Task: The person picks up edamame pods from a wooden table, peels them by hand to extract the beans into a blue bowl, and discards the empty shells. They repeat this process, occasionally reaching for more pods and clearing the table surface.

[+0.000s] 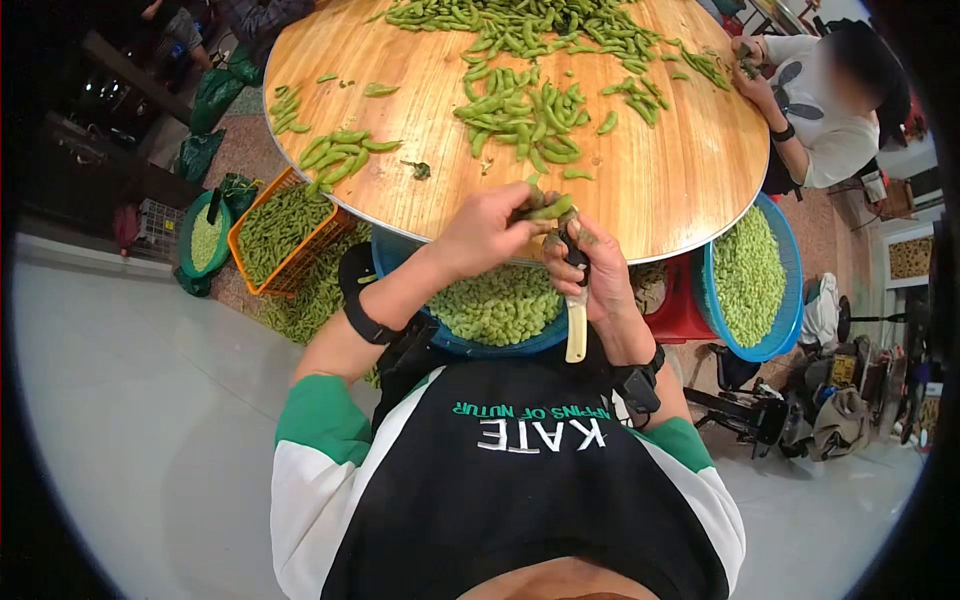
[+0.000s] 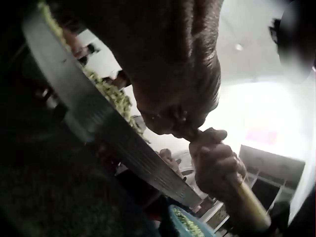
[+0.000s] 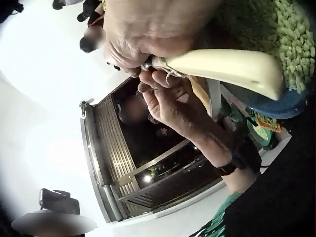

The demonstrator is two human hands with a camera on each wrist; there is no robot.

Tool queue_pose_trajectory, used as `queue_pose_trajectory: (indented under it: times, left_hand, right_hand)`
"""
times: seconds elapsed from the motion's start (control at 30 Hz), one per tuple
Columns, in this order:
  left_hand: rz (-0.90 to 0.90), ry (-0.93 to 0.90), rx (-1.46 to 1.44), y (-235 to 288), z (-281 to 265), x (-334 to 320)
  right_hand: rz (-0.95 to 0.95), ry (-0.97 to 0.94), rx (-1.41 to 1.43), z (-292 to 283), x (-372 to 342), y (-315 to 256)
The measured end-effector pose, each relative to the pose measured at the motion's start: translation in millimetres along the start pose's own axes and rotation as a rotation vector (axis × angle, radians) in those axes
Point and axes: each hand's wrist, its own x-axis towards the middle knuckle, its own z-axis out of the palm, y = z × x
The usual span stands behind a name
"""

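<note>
Black shirt point(image 1: 520, 510) nearest; beyond, left fingers point(image 1: 518, 233) pinch an edamame pod point(image 1: 553, 207) crosswise, its tip beside right fingers point(image 1: 562, 268) gripping a cream-handled tool point(image 1: 577, 328)

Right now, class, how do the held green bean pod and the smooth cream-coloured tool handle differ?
Colour: the held green bean pod is green, the smooth cream-coloured tool handle pale. Pose: in the head view, the pod slants sideways, while the handle points toward the bottom edge. Hold: the left grip pinches the pod; the handle juts from the right grip. Both are longer than wide.
</note>
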Motion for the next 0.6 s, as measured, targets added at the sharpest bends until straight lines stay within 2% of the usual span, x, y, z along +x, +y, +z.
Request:
queue_pose_trajectory:
  times: [0.03, 0.1, 0.23, 0.3, 0.33, 0.4, 0.47, 0.53, 0.6]
  left_hand:
    - [0.001, 0.001, 0.000, -0.4, -0.6, -0.6]
    - [0.402, 0.122, 0.563, -2.1, -1.5, -3.2]
    - [0.447, 0.097, 0.519, -1.3, -5.7, -4.8]
    - [0.140, 0.025, 0.089, 2.5, -5.7, -6.5]
    - [0.140, 0.027, 0.090, 3.4, -5.0, -7.4]
    - [-0.194, -0.048, -0.365, 5.2, -2.4, -10.0]
    - [-0.246, -0.083, -0.405, 7.1, -1.2, -11.0]
    - [-0.295, -0.116, -0.443, 9.1, 0.1, -11.5]
    - [-0.303, -0.099, -0.446, 11.1, 4.2, -13.8]
  right_hand:
    - [0.002, 0.025, -0.001, 0.5, 0.6, 0.3]
    - [0.020, 0.008, 0.014, 5.9, -0.4, 0.9]
    - [0.023, -0.025, 0.010, 2.2, -0.8, 5.2]
    - [0.013, -0.026, 0.004, 1.8, -1.6, 7.1]
    - [0.000, -0.029, -0.004, 2.0, -1.0, 7.1]
    - [-0.007, -0.018, -0.040, 1.5, -1.5, 4.3]
    - [-0.009, -0.004, -0.075, 2.9, -2.8, 4.2]
    - [-0.150, 0.112, -0.493, 5.8, -2.7, 5.9]
    - [-0.169, 0.146, -0.588, 3.0, -1.6, 7.4]
